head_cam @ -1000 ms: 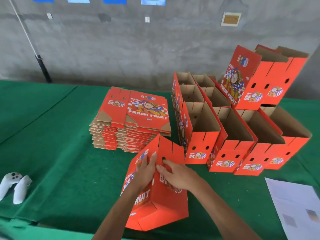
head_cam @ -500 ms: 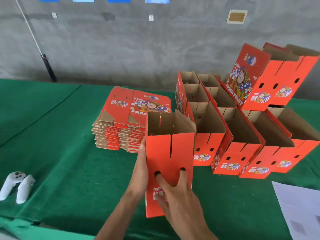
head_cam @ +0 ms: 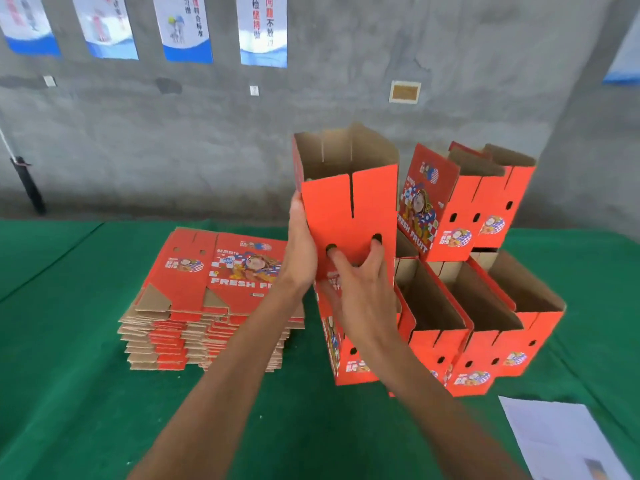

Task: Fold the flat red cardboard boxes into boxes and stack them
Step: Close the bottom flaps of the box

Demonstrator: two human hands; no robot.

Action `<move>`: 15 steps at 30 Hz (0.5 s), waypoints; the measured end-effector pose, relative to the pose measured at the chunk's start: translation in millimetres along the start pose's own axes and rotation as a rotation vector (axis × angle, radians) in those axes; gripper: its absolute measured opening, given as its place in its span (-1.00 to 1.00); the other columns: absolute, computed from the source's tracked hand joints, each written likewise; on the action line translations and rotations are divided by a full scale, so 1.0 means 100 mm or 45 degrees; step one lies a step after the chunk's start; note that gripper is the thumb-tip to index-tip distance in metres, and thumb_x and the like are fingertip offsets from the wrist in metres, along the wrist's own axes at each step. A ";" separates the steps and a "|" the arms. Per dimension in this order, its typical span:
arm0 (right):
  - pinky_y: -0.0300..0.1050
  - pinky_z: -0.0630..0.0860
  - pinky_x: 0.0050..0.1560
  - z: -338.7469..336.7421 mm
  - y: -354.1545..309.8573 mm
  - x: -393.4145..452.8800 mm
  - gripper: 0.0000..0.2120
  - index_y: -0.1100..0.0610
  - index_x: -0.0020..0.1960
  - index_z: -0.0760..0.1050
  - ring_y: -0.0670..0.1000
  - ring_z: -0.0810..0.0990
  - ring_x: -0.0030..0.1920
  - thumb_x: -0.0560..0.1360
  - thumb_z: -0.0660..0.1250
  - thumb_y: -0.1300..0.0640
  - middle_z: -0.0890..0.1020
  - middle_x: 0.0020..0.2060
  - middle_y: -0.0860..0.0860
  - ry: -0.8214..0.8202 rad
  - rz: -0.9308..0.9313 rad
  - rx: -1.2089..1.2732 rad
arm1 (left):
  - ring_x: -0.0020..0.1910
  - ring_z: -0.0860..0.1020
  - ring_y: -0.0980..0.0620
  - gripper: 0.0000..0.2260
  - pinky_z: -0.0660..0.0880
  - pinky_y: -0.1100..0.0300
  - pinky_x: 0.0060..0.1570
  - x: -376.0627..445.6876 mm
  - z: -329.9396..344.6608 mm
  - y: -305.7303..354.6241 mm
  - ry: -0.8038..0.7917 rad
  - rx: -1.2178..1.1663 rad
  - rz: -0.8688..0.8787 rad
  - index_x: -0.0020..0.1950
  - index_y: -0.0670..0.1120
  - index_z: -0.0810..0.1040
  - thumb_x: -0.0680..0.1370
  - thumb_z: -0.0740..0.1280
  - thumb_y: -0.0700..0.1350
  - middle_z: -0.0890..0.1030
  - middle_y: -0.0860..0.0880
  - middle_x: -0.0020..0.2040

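We look down over two bare forearms reaching toward a folded red box (head_cam: 349,202) held upright in the air above a green worktop (head_cam: 69,393), its open top showing plain brown cardboard inside. The left hand (head_cam: 301,251) has its grip wrapped along the box's left edge, with the fingers hidden behind the side panel. The right hand (head_cam: 360,292) presses against the front face, its grip hooked into the box: two fingertips (head_cam: 331,252) are pushed into the two small dark holes low on that face. Behind and below the held box stands a group of finished red boxes (head_cam: 485,320), open tops upward, packed side by side on the worktop; the held box hovers over the leftmost of them. On top of that group, toward the right, a further pair of red boxes (head_cam: 464,199) sits tilted, with a cartoon picture and the words "FRESH FRUIT" on the side. To the left, apart from the built boxes, lies a stack of flat red cardboard boxes (head_cam: 207,299), the same picture printed on its top sheet. A white sheet of paper (head_cam: 561,441) lies at the lower right corner of the worktop. Posters (head_cam: 183,26) hang on the grey concrete wall (head_cam: 346,91) behind
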State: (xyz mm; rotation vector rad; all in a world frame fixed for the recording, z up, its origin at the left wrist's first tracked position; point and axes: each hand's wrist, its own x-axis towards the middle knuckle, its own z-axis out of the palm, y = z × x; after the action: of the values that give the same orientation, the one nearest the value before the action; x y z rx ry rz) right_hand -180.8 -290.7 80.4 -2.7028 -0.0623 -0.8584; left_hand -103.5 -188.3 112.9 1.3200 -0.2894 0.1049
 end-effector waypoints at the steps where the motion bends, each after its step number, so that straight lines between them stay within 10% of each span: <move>1: 0.19 0.54 0.19 0.02 0.10 0.18 -0.52 -0.12 0.48 0.35 0.37 0.37 0.40 0.59 0.39 -0.05 0.16 0.50 0.33 0.004 0.011 -0.004 | 0.32 0.59 0.02 -0.40 0.56 0.08 0.27 0.18 0.10 0.03 -0.030 0.039 0.008 0.51 0.04 0.43 0.70 -0.16 0.30 0.63 -0.01 0.33; 6: 0.24 0.49 0.31 0.18 0.74 0.78 -0.47 -0.08 0.51 0.32 0.36 0.27 0.49 0.59 0.39 -0.08 0.11 0.53 0.30 0.003 0.104 -0.009 | 0.59 0.26 -0.06 -0.38 0.18 -0.15 0.58 0.86 0.62 -0.07 -0.062 0.366 -0.040 0.66 0.05 0.19 0.69 -0.21 0.29 0.32 -0.06 0.60; 15: 0.26 0.53 0.31 0.71 1.98 1.80 -0.56 -0.06 0.44 0.33 0.32 0.22 0.52 0.62 0.35 -0.08 0.10 0.53 0.27 -0.020 0.158 -0.061 | 0.52 0.36 -0.10 -0.32 0.30 -0.26 0.50 2.04 1.36 -0.68 -0.236 0.400 -0.193 0.65 0.17 0.12 0.61 -0.24 0.43 0.41 -0.03 0.53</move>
State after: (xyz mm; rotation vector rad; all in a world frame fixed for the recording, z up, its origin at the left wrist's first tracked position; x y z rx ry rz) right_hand 32.8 -467.2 74.0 -2.7244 0.1231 -0.8121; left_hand 87.8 -354.7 133.3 1.6630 -0.3383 -0.1045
